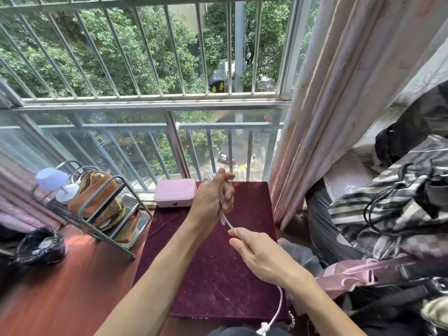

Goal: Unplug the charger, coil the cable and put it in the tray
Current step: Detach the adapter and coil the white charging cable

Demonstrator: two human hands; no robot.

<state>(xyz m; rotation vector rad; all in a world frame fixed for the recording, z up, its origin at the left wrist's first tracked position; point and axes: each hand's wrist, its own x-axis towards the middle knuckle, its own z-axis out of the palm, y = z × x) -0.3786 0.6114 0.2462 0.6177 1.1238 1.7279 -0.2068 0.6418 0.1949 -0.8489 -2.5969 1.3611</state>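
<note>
Centre frame: coiling underway, left hand (213, 194) fisted round white cable (226, 220) loops, right hand (263, 257) pinching the tail; traying pending.

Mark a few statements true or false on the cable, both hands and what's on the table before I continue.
1. The left hand grips loops of the white cable. True.
2. The right hand lies empty on the maroon cloth. False: it pinches the cable, raised above the cloth.
3. The pink box sits at the far left corner of the cloth, by the window. True.
4. The whole cable is already coiled. False: a length trails from under the right wrist towards the bottom of the view.
5. The brown bag lies on the cloth. False: it stands in the metal rack to the left.
</note>
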